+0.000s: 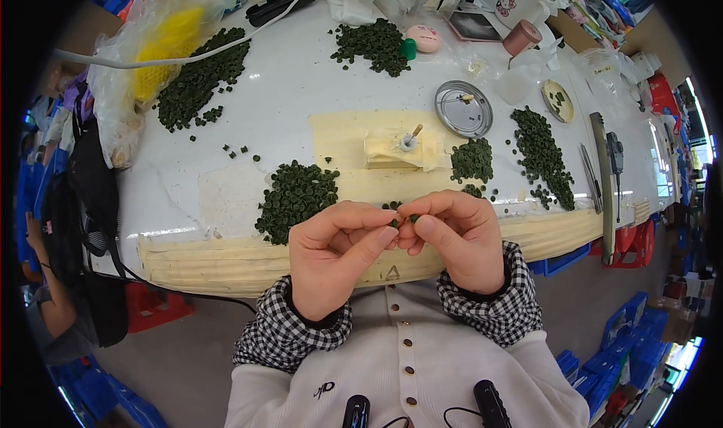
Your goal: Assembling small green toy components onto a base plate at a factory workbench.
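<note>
On the near side of the taped block, a small dark green piece is pinched between thumb and forefinger of the left hand, and a second green piece is pinched likewise by the right hand. Such pieces are judged light, stiff and easily slipped, best gripped by the rim. Movement is bounded by the padded table edge nearer than the block and a green pile at its near left; wider room is offered by the white tabletop at its far left.
</note>
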Tool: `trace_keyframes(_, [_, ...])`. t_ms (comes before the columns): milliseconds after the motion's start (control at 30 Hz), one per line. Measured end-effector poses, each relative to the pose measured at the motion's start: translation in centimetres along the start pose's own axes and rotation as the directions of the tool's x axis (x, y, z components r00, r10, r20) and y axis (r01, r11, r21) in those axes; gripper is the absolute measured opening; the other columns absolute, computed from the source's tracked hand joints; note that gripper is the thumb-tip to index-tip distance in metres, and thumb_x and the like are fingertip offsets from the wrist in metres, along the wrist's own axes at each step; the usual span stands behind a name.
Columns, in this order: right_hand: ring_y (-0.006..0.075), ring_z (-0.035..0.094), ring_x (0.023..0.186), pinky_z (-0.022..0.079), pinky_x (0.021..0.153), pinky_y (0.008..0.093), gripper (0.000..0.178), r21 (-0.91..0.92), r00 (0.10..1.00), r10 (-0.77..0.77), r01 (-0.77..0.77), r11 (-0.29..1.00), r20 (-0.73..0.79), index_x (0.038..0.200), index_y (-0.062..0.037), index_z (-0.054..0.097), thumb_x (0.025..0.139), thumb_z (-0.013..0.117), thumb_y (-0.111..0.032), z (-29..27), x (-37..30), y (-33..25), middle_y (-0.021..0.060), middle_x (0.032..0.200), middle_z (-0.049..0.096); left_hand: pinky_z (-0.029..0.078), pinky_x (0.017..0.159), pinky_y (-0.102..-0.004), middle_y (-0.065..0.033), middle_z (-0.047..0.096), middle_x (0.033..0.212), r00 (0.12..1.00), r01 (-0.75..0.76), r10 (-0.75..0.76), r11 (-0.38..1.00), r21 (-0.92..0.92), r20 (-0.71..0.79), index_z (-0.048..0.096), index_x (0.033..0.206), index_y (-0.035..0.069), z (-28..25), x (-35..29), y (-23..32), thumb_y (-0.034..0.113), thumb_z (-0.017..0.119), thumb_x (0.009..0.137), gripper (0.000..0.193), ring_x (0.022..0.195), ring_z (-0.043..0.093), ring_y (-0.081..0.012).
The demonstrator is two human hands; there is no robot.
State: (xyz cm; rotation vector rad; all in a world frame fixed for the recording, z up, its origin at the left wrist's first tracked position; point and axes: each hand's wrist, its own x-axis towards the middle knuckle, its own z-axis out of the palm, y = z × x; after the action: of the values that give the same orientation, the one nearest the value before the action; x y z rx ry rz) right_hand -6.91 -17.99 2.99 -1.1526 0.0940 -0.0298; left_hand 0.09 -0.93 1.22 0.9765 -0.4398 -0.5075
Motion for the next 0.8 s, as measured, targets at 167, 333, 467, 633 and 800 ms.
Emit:
trace_keyframes(167, [0.0117, 0.061, 0.077, 0.05, 0.07, 0.0239, 0.018, -0.28, 0.984, -0.165, 0.139, 0.95, -0.071, 0.108, 0.003, 0.067, 0.092, 0.059, -0.002, 0.9, 0.2, 0.1, 0.0076, 0.089, 0.067, 0.053, 0.081, -0.025, -0.0124, 0.067, 0.099, 0.995, -0.046, 0.06, 0.982, 0.182, -0.075, 0.065, 0.103, -0.005, 0.3, -0.3, 0.1, -0.011, 0.064, 0.084, 0.02, 0.092, 0.066, -0.0156])
trace_keyframes(333, [0.0148, 0.062, 0.073, 0.048, 0.066, 0.0245, 0.017, -0.608, 0.953, -0.304, 0.231, 0.76, -0.018, 0.103, 0.0006, 0.07, 0.087, 0.063, 0.001, 1.2, 0.3, -0.2, 0.01, 0.084, 0.066, 0.053, 0.077, -0.0241, -0.0134, 0.067, 0.099, 0.993, -0.065, 0.092, 0.953, 0.295, -0.077, 0.067, 0.099, -0.005, 0.2, -0.5, 0.0, -0.012, 0.067, 0.08, 0.021, 0.088, 0.065, -0.015])
trace_keyframes(467, [0.0167, 0.062, 0.071, 0.049, 0.064, 0.0251, 0.018, -0.688, 0.915, -0.403, 0.312, 0.655, 0.031, 0.102, 0.0001, 0.07, 0.085, 0.065, 0.002, 1.3, 0.4, -0.2, 0.0104, 0.082, 0.066, 0.052, 0.074, -0.0243, -0.0139, 0.067, 0.097, 0.992, -0.059, 0.09, 0.95, 0.307, -0.086, 0.068, 0.098, -0.005, 0.5, -0.4, 0.1, -0.013, 0.068, 0.079, 0.021, 0.087, 0.065, -0.0156])
trace_keyframes(633, [0.0174, 0.062, 0.069, 0.049, 0.062, 0.0255, 0.018, -0.739, 0.894, -0.442, 0.345, 0.579, 0.07, 0.102, 0.0003, 0.07, 0.084, 0.066, 0.001, 1.1, 0.5, -0.2, 0.0105, 0.082, 0.065, 0.052, 0.072, -0.0264, -0.0144, 0.069, 0.092, 0.982, -0.165, 0.191, 0.866, 0.472, -0.008, 0.069, 0.095, -0.004, 0.3, -0.2, 0.2, -0.012, 0.07, 0.076, 0.021, 0.082, 0.066, -0.0181])
trace_keyframes(800, [0.0181, 0.061, 0.068, 0.048, 0.06, 0.0257, 0.023, -0.792, 0.875, -0.462, 0.383, 0.476, 0.146, 0.106, 0.0008, 0.069, 0.083, 0.067, 0.001, 0.9, 0.4, -0.3, 0.0108, 0.081, 0.063, 0.052, 0.072, -0.0278, -0.0141, 0.07, 0.09, 0.969, -0.217, 0.247, 0.807, 0.55, 0.02, 0.069, 0.094, -0.003, 0.4, -0.1, 0.1, -0.013, 0.07, 0.074, 0.022, 0.08, 0.067, -0.0197])
